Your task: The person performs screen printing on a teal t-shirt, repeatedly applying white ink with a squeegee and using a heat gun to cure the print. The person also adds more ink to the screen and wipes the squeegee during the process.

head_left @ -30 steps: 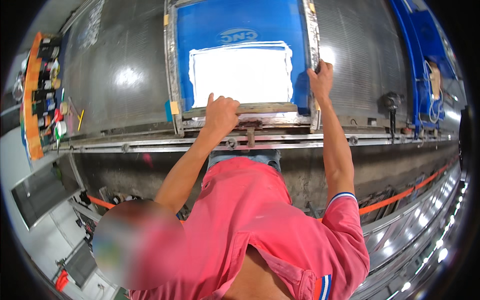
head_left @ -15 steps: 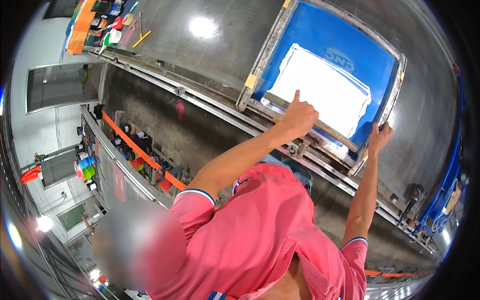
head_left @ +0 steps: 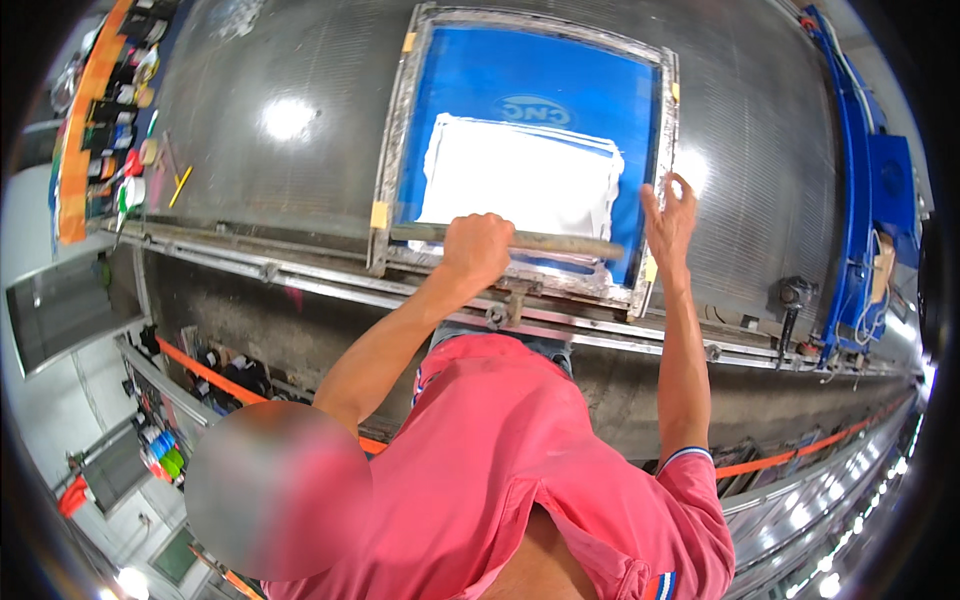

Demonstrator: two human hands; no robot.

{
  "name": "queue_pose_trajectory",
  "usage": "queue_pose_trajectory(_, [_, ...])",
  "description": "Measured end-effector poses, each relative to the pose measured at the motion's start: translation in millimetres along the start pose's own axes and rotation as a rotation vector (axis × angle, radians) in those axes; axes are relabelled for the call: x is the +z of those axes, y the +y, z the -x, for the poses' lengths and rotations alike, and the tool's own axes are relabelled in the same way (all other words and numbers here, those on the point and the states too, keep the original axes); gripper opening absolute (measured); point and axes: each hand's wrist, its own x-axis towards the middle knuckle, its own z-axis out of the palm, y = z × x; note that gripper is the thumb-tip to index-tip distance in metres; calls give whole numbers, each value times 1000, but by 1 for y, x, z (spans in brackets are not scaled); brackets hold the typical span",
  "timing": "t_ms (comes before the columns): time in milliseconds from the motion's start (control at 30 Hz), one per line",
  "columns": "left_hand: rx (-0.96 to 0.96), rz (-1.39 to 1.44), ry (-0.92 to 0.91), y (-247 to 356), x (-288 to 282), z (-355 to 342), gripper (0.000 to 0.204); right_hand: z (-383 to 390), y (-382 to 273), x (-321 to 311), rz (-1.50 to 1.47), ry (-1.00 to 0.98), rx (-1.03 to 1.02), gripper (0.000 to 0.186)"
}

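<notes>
A screen-printing frame (head_left: 668,110) with blue mesh (head_left: 490,65) lies on the long grey table in front of me. White ink (head_left: 520,175) covers a roughly rectangular patch of the mesh. Along the near side of that patch lies a long wooden squeegee (head_left: 570,245). My left hand (head_left: 478,248) is closed round the squeegee left of its middle. At the frame's right rail, my right hand (head_left: 672,225) has its thumb and fingers apart and holds nothing. Whether it still touches the rail I cannot tell.
Metal rails (head_left: 330,287) run along the table's near edge. Ink containers (head_left: 130,195) and a yellow stick (head_left: 180,187) are at the far left. A black clamp-like device (head_left: 795,295) stands at right, near a blue machine frame (head_left: 845,150).
My view has turned, so the frame appears further left and straighter. The left hand's raised digit has folded round the squeegee. My right hand's fingers have opened from the frame's right rail.
</notes>
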Motion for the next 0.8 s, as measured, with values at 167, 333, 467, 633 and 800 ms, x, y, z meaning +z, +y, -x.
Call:
queue_pose_trajectory(167, [48, 2, 9, -20, -12, -75, 23, -22, -71, -23, 177, -430, -447, 26])
queue_pose_trajectory(333, [-58, -82, -49, -85, -67, -144, 26, -101, -39, 13, 189, -409, -423, 13])
queue_pose_trajectory(467, [12, -131, 129, -117, -44, -136, 32, -93, -43, 28, 47, -268, -438, 14])
queue_pose_trajectory(633, [78, -10, 312, -103, 15, -32, 40, 18, -46, 19, 54, -214, -462, 28])
queue_pose_trajectory(800, [41, 20, 178, -80, 20, 46, 39, 104, -57, -5, -6, -293, -410, 26])
